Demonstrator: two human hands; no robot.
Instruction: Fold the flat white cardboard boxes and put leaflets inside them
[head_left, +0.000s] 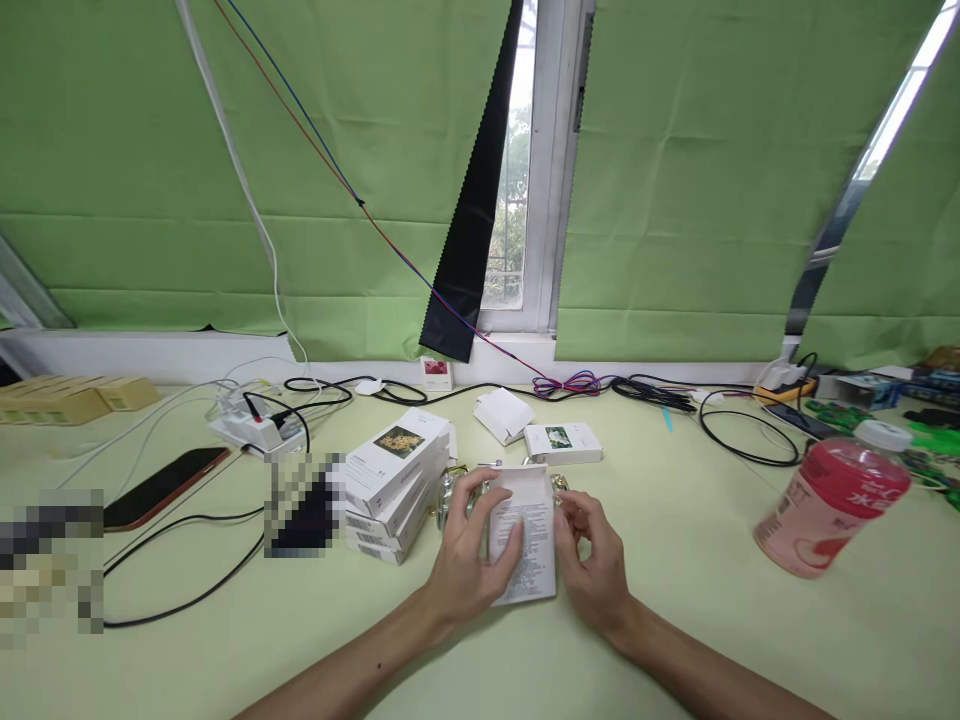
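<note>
A white box or folded sheet covered with small print lies on the table in front of me, its far end showing a blank flap. My left hand rests on its left side, thumb and fingers spread over the print. My right hand is at its right edge, fingers curled toward the thumb; whatever they may hold is too small to tell. Shiny metallic items sit behind my left hand, partly hidden. To the left rises a stack of white boxes with a flower picture on top.
Behind are an open white carton and a flat white box. A pink bottle stands at the right. Leftward lie a phone, a power strip and looping black cables. Yellow boxes are at far left.
</note>
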